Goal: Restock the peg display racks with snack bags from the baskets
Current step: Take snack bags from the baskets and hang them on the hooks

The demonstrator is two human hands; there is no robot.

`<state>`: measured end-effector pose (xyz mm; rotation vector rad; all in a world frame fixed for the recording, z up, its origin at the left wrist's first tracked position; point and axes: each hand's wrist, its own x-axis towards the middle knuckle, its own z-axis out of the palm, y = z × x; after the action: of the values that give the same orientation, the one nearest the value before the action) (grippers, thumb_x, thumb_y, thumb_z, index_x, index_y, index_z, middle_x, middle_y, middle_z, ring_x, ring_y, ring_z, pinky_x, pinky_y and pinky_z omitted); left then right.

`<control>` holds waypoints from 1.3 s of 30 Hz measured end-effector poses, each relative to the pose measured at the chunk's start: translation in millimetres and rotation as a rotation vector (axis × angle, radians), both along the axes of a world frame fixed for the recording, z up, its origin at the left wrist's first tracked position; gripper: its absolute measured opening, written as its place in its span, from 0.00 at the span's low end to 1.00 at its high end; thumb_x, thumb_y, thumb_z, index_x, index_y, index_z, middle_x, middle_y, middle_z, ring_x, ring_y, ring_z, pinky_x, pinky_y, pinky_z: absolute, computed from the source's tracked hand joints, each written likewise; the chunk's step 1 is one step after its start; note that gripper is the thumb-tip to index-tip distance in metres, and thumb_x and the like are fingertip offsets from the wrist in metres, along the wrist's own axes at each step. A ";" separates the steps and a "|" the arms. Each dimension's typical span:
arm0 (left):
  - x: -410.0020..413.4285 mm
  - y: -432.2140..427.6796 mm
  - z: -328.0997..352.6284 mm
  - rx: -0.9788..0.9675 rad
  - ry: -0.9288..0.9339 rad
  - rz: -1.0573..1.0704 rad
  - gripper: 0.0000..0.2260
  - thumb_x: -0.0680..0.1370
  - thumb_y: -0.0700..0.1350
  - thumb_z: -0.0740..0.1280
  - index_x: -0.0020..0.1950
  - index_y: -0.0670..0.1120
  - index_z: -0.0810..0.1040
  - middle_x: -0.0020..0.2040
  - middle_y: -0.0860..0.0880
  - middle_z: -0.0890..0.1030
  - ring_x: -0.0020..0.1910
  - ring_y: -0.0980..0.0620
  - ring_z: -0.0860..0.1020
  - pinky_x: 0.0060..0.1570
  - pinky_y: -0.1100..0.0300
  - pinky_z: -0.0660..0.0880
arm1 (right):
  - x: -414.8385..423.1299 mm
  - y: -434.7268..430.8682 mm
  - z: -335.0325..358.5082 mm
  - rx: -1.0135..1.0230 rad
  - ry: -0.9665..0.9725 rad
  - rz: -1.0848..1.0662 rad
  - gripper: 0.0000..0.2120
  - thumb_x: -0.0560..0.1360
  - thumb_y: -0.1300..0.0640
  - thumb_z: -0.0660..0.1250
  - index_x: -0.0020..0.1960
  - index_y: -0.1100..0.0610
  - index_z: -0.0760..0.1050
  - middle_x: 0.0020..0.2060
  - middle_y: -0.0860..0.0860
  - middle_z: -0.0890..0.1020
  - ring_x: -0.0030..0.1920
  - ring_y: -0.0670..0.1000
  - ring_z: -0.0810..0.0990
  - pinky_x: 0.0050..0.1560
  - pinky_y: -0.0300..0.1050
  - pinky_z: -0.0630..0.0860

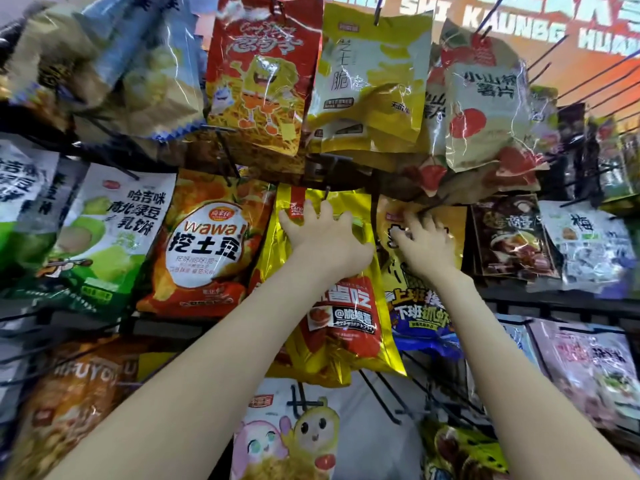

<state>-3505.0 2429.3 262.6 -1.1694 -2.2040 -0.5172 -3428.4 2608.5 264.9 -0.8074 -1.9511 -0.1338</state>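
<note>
Left forearm (pixel 207 393) rises from the bottom edge. The left hand (pixel 322 237) lies with fingers spread flat on the gold snack bag (pixel 332 341) at centre, fingertips beside its peg (pixel 326 194). The right hand (pixel 424 244), fingers splayed, presses the neighbouring yellow bag (pixel 419 306), whose top is blurred.

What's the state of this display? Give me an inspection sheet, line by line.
Surface: black wire peg rack, rows crowded with hanging snack bags; several bare pegs at lower centre.
Job's things: gold bag hangs in the middle row; yellow bag hangs right beside it. No baskets in view.
Clutter: nothing seen.
Hands: left hand lies with fingers spread on the gold bag's top, by its peg; right hand rests on the yellow bag's top.
Cables: nothing seen.
Surroundings: orange sign with white letters above the rack.
</note>
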 end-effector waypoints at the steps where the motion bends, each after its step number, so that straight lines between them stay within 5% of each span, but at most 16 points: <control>1: -0.8 0.4 -0.3 0.006 0.005 -0.002 0.32 0.78 0.66 0.51 0.79 0.54 0.52 0.79 0.46 0.45 0.77 0.41 0.41 0.70 0.31 0.40 | -1.6 2.1 2.6 -0.025 -0.065 0.001 0.25 0.81 0.45 0.53 0.76 0.47 0.56 0.77 0.59 0.52 0.76 0.60 0.49 0.73 0.57 0.49; 6: -1.7 2.4 -5.6 0.067 0.043 -0.020 0.31 0.78 0.65 0.53 0.78 0.54 0.55 0.79 0.45 0.48 0.77 0.41 0.42 0.70 0.31 0.41 | -3.7 3.6 1.9 -0.058 -0.146 -0.020 0.27 0.80 0.43 0.54 0.77 0.46 0.55 0.77 0.58 0.51 0.77 0.58 0.48 0.74 0.56 0.48; 10: 1.1 -1.0 -11.9 0.182 0.100 -0.023 0.28 0.79 0.63 0.54 0.75 0.50 0.62 0.78 0.42 0.55 0.77 0.40 0.48 0.71 0.33 0.44 | 3.1 -23.5 -11.0 0.041 0.076 0.066 0.21 0.80 0.50 0.55 0.72 0.52 0.65 0.71 0.56 0.68 0.71 0.58 0.64 0.69 0.57 0.61; 15: 4.4 -20.3 -23.9 0.487 0.155 -0.185 0.19 0.81 0.51 0.55 0.68 0.45 0.72 0.72 0.42 0.67 0.74 0.43 0.59 0.73 0.40 0.50 | 25.8 -107.4 -15.5 0.173 0.365 0.376 0.19 0.80 0.57 0.58 0.70 0.56 0.69 0.67 0.53 0.72 0.68 0.52 0.69 0.69 0.52 0.65; 21: -23.5 -56.8 -33.4 0.518 0.170 -0.369 0.17 0.79 0.46 0.59 0.66 0.44 0.72 0.68 0.44 0.71 0.70 0.44 0.65 0.68 0.43 0.62 | 4.7 -205.4 -14.3 0.236 0.069 0.386 0.19 0.81 0.52 0.57 0.72 0.51 0.67 0.70 0.49 0.69 0.71 0.51 0.64 0.70 0.49 0.60; 26: -86.4 -113.1 -51.5 0.677 0.225 -0.343 0.21 0.76 0.48 0.51 0.59 0.42 0.78 0.60 0.40 0.77 0.63 0.39 0.73 0.61 0.40 0.69 | -34.2 -256.1 -28.2 0.257 0.064 0.328 0.21 0.80 0.53 0.59 0.72 0.53 0.66 0.69 0.51 0.70 0.69 0.54 0.66 0.67 0.50 0.62; 31: -175.0 -165.1 -73.8 0.576 0.254 -0.084 0.21 0.74 0.46 0.60 0.66 0.44 0.75 0.66 0.35 0.72 0.65 0.34 0.70 0.61 0.36 0.68 | -105.6 -299.0 -54.4 0.156 -0.016 0.368 0.26 0.78 0.50 0.61 0.75 0.52 0.61 0.73 0.53 0.63 0.71 0.56 0.62 0.69 0.50 0.61; 36: -243.1 -196.3 -94.1 0.269 0.070 0.085 0.26 0.81 0.52 0.58 0.77 0.58 0.54 0.79 0.42 0.45 0.77 0.41 0.43 0.72 0.38 0.46 | -180.3 -274.2 -70.4 -0.105 -0.137 0.207 0.34 0.77 0.40 0.59 0.78 0.43 0.49 0.78 0.52 0.45 0.77 0.58 0.45 0.72 0.61 0.50; 39: -270.0 -202.6 -102.9 0.165 0.069 0.064 0.27 0.80 0.61 0.55 0.77 0.63 0.48 0.78 0.44 0.38 0.77 0.41 0.37 0.71 0.36 0.41 | -203.3 -254.2 -81.4 -0.117 -0.213 0.121 0.35 0.76 0.36 0.57 0.77 0.41 0.45 0.77 0.51 0.39 0.76 0.58 0.35 0.71 0.67 0.44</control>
<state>-3775.1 2226.8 159.7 -1.0127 -2.0894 -0.6104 -3631.7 2354.3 183.5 -0.7738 -2.2201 -0.0348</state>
